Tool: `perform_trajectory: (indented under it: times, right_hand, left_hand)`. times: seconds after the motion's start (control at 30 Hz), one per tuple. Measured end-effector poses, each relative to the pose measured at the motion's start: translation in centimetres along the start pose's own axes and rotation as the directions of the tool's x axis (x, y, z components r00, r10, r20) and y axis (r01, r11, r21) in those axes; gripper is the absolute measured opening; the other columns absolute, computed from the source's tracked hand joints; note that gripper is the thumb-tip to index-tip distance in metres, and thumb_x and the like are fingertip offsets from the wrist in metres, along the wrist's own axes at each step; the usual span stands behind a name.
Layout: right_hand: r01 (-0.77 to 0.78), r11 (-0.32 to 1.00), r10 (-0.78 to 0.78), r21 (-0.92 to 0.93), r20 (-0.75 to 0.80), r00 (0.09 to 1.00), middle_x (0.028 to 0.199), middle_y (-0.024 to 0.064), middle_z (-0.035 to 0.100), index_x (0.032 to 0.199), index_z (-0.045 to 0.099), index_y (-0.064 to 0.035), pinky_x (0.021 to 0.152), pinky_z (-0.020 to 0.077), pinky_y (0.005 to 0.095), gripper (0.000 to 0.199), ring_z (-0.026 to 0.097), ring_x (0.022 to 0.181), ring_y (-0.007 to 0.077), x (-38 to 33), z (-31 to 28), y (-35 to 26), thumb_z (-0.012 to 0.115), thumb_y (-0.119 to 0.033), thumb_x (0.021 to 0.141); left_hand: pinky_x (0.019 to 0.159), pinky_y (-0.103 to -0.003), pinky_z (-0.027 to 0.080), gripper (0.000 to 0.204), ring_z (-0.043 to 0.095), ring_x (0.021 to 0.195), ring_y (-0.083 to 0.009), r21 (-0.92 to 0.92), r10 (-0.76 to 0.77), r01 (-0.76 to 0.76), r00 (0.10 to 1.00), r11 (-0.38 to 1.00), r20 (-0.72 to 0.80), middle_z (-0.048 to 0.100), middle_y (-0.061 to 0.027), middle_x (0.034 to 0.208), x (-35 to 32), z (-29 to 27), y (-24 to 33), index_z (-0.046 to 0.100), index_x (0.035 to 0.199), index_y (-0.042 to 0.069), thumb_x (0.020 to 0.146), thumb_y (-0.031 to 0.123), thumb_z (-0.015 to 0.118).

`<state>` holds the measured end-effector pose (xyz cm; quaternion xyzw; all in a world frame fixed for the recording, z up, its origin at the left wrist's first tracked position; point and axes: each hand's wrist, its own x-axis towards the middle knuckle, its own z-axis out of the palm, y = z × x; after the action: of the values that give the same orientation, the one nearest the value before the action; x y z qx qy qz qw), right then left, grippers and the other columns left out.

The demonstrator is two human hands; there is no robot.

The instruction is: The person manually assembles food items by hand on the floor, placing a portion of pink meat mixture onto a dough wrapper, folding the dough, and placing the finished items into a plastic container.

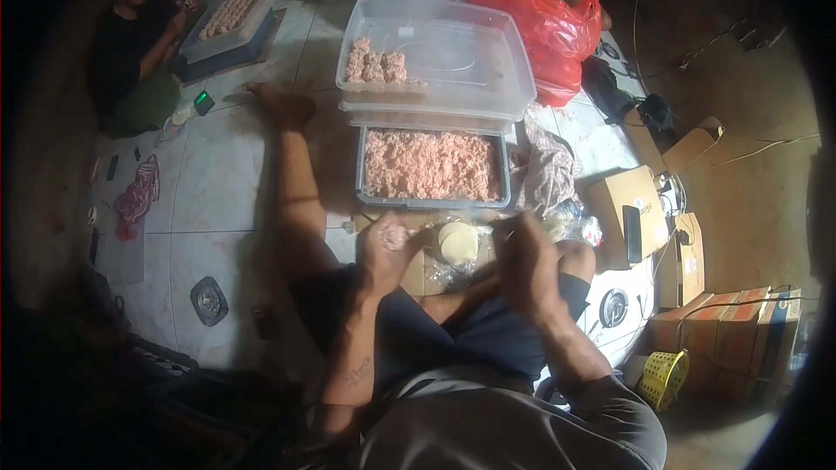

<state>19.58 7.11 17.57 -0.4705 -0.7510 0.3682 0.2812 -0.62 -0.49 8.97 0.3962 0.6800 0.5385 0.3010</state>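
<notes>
My left hand (383,259) is curled around a lump of pink minced filling (394,237), whose top shows between thumb and fingers. A stack of pale round wrappers (458,242) lies on clear plastic between my hands. To its right, my right hand (529,265) is raised and closed. Motion smears its fingertips, and what they grip is too blurred to name. Just beyond my hands stands a grey-rimmed tray (360,170) heaped with pink minced filling (431,164).
Behind the tray, stacked clear plastic boxes (488,43) carry several shaped pink pieces (376,65). A red plastic bag (544,30) sits behind them. Cardboard boxes (623,209) and a yellow basket (663,379) line the right. Another person (131,43) sits far left beside a filled tray.
</notes>
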Motion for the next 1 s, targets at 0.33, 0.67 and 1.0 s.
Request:
perform_trajectory:
  times: [0.33, 0.67, 1.0]
  right_hand:
    - [0.514, 0.857, -0.467, -0.021, 0.389, 0.794, 0.121, 0.0250, 0.062, 0.134, 0.055, 0.0037, 0.098, 0.0504, 0.0465, 0.053, 0.062, 0.108, 0.0428, 6.8, 4.2, -0.9, 0.071, -0.015, 0.087]
    - [0.692, 0.721, -0.676, -0.035, 0.181, 0.714, 0.084, 0.0156, 0.071, 0.094, 0.067, -0.0020, 0.071, 0.0557, 0.0348, 0.015, 0.071, 0.080, 0.0291, 25.3, 4.7, -4.5, 0.064, -0.016, 0.091]
    - [0.393, 0.836, -0.112, -0.383, 0.582, 0.805, 0.094, 0.0162, 0.074, 0.106, 0.074, -0.0084, 0.073, 0.0599, 0.0402, 0.030, 0.073, 0.074, 0.0308, 34.8, 10.3, -3.7, 0.058, -0.028, 0.090]
  left_hand:
    - [0.097, -0.032, 0.047, 0.075, 0.058, 0.114, -0.0170, -0.458, 0.113, 0.064, 0.931, 0.886, 0.348, 0.062, -0.0080, 0.122, 1.2, -1.9, 1.9, 0.040, 0.147, -0.003, 0.096, 0.043, 0.070]
    - [0.084, -0.026, 0.051, 0.038, 0.064, 0.093, -0.0124, -0.437, 0.066, -0.131, 0.985, 0.890, -0.160, 0.067, -0.0074, 0.107, 1.4, -2.0, -5.5, 0.054, 0.128, -0.001, 0.094, 0.006, 0.069]
    - [0.070, -0.025, 0.048, 0.025, 0.056, 0.076, -0.0077, -0.218, 0.035, -0.018, 0.997, 0.976, 0.072, 0.062, -0.0012, 0.083, 1.2, -1.7, -6.9, 0.062, 0.110, 0.000, 0.093, 0.013, 0.074]
